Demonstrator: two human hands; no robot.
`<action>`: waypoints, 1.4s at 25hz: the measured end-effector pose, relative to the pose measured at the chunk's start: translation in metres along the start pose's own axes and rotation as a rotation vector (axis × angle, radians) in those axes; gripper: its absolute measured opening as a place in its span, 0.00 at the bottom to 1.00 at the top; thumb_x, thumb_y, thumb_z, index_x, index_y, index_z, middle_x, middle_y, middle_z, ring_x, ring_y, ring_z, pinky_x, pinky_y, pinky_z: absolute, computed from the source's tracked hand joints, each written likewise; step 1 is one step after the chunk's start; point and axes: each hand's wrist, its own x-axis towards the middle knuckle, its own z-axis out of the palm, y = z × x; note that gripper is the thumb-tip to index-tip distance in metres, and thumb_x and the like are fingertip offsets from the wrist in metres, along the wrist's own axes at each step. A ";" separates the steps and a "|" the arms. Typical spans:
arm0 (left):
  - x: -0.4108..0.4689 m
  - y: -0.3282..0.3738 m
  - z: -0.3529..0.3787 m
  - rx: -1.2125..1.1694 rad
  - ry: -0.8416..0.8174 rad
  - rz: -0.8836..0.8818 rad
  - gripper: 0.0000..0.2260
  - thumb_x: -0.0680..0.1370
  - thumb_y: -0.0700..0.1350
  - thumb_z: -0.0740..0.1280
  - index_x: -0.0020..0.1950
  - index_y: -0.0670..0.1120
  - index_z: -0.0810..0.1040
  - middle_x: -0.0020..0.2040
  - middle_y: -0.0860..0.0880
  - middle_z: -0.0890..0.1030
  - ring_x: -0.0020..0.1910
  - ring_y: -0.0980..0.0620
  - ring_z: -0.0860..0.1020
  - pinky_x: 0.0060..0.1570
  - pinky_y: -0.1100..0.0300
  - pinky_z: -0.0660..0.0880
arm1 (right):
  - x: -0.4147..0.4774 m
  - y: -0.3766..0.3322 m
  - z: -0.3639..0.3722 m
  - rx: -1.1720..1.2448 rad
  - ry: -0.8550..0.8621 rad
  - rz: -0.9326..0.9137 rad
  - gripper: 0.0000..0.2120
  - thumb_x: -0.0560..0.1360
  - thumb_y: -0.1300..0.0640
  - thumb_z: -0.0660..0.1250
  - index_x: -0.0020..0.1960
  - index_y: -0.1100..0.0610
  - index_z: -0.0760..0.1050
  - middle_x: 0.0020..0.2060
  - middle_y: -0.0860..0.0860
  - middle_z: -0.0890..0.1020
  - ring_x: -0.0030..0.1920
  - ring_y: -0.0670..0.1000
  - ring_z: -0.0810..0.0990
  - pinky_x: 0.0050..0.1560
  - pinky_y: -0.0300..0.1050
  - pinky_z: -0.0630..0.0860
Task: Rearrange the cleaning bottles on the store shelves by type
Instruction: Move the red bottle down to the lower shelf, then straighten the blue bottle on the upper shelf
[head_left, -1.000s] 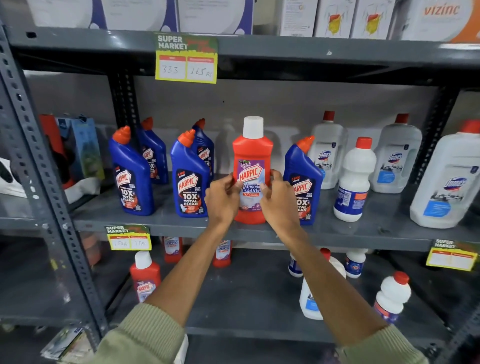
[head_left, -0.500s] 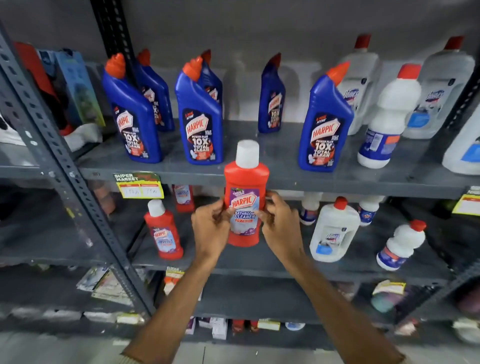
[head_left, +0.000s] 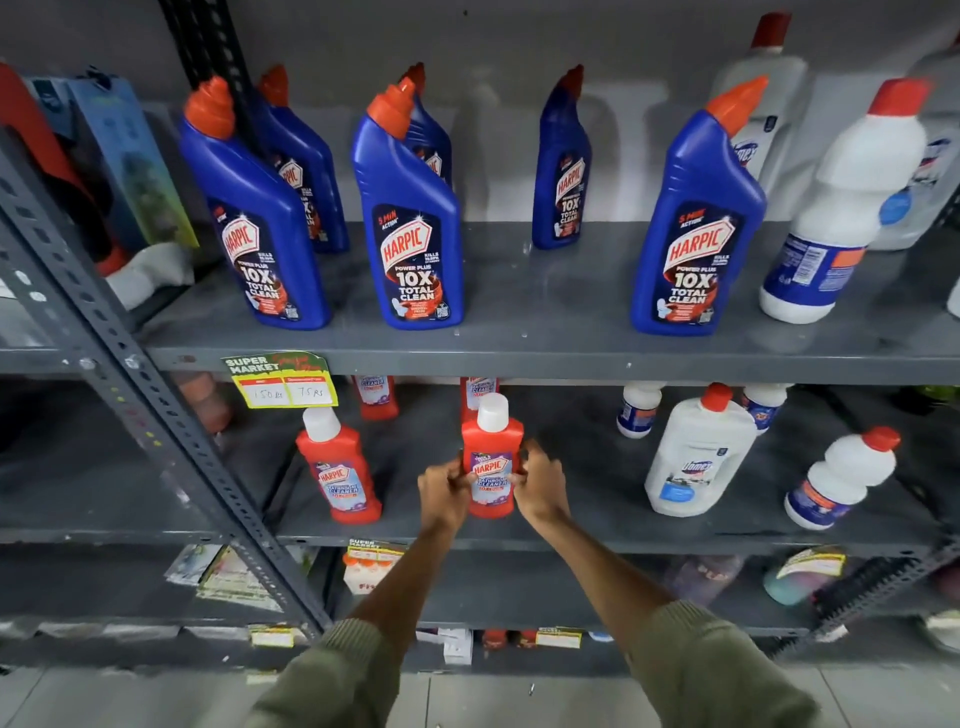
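Observation:
A red Harpic bathroom cleaner bottle (head_left: 491, 460) with a white cap stands upright on the lower shelf (head_left: 597, 535), near its front. My left hand (head_left: 444, 491) grips its left side and my right hand (head_left: 540, 486) grips its right side. Another red bottle (head_left: 337, 467) stands to its left, and two more red bottles (head_left: 375, 397) sit behind, half hidden by the shelf above. Several blue Harpic toilet cleaner bottles (head_left: 415, 228) line the upper shelf (head_left: 519, 358). White bottles with red caps (head_left: 698, 452) stand at the right of both shelves.
A slanted grey steel upright (head_left: 135, 384) crosses the left side. A yellow price tag (head_left: 283, 382) hangs on the upper shelf's edge. Boxed goods (head_left: 124, 166) sit at far left. A bottom shelf holds packets and small items (head_left: 374, 566). Tiled floor lies below.
Both hands carried the red bottle down from the upper shelf, out of the blue row, onto the lower shelf beside the other red bottles. The camera tilted down with it.

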 end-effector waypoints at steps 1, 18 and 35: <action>0.004 -0.005 0.004 0.012 -0.010 -0.030 0.08 0.77 0.31 0.68 0.55 0.30 0.82 0.54 0.36 0.84 0.54 0.41 0.83 0.56 0.51 0.80 | 0.004 0.002 0.004 0.004 0.003 0.034 0.16 0.80 0.58 0.67 0.67 0.60 0.73 0.61 0.57 0.83 0.59 0.57 0.85 0.59 0.56 0.83; -0.014 0.029 -0.014 0.118 0.146 0.167 0.28 0.77 0.52 0.66 0.74 0.40 0.69 0.72 0.40 0.74 0.67 0.47 0.76 0.62 0.66 0.70 | -0.001 0.000 -0.020 -0.203 0.061 -0.102 0.29 0.79 0.44 0.65 0.77 0.51 0.63 0.69 0.55 0.78 0.68 0.57 0.78 0.64 0.58 0.79; -0.024 0.295 0.054 -0.073 0.055 0.604 0.17 0.77 0.43 0.71 0.65 0.38 0.78 0.60 0.42 0.84 0.58 0.52 0.82 0.61 0.53 0.80 | -0.008 -0.093 -0.259 0.044 0.744 -0.519 0.27 0.81 0.54 0.65 0.76 0.62 0.64 0.71 0.59 0.72 0.73 0.58 0.69 0.74 0.58 0.67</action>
